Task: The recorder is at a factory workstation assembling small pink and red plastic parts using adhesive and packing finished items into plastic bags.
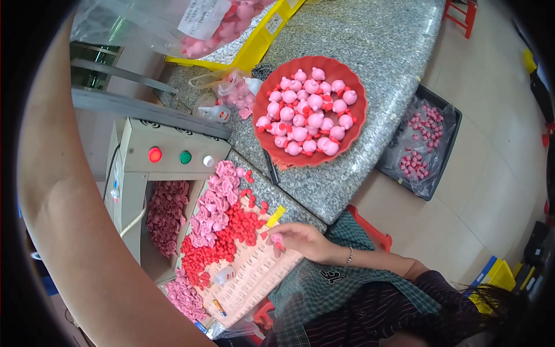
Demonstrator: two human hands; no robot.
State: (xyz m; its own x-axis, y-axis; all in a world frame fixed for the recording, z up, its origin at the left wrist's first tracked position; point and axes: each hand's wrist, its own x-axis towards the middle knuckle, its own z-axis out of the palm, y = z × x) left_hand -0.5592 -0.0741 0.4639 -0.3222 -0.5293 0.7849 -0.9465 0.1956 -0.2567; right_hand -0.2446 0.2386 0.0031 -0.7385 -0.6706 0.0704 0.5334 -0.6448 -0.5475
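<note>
My right hand [309, 240], with a bracelet at its wrist, is over the near edge of a pale slotted tray [254, 277]. Its fingers are closed around a small pink toy figure piece [278, 240]. Next to that hand lies a yellow strip [276, 216]. Heaped on the tray's far side are small red pieces [214, 248], beside flat pink pieces [212, 202]. A small translucent bottle [224, 275] lies on the tray. My left arm, large and close, runs up the left side; its hand is outside the picture.
A red scalloped bowl [354, 139] of pink-and-red round figures stands on the granite table [381, 52]. A machine [173, 144] with coloured buttons is at left. A plastic bag [144, 23] hangs above it. On the floor, a black crate [451, 133] holds more figures.
</note>
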